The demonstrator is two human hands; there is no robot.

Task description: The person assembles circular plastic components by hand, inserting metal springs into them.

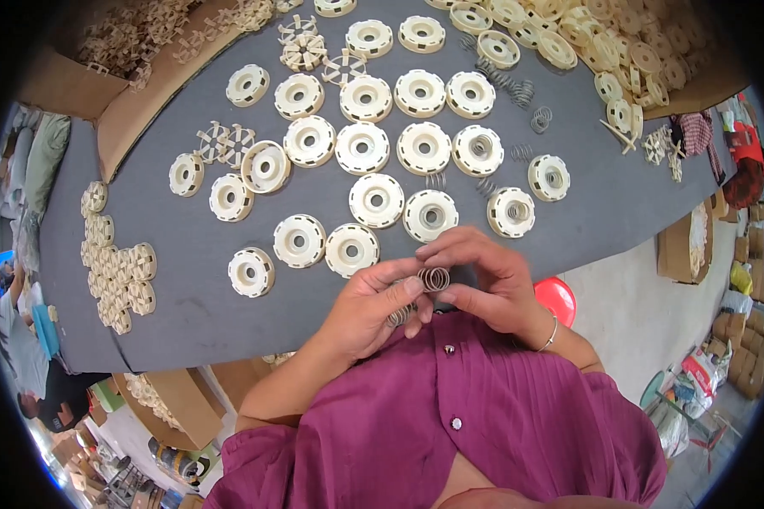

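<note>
— What do I have on the counter [187, 314], going left to right?

— At the left edge, a stacked cluster of cream discs [115, 271]. Across the middle of the grey top, rows of cream round housings [363, 149] lie flat, hole up. Toward the right edge, three of them already carry a spring in the centre, such as the one at [511, 211]. Loose springs [518, 89] lie scattered near the far right corner, beside a heap of more cream parts [620, 51].

— And my hands?

— Both are up over the near edge of the counter, close to my chest. My left hand [367, 310] is curled, thumb and fingers closed on a small bunch of wire springs [399, 316]. My right hand [488, 280] is pinching one coil spring [435, 278] at its fingertips, and it touches the left thumb. The two hands are pressed close together around that coil.

— What could go wrong from here?

— I judge the coils may be hooked into each other; pulling hard could stretch one or flick it off the near edge onto the floor. The left hand's grip on the bunch looks loose too, so others may slip out. The nearest housings [351, 248] lie just beyond my knuckles and could be nudged out of line.
</note>
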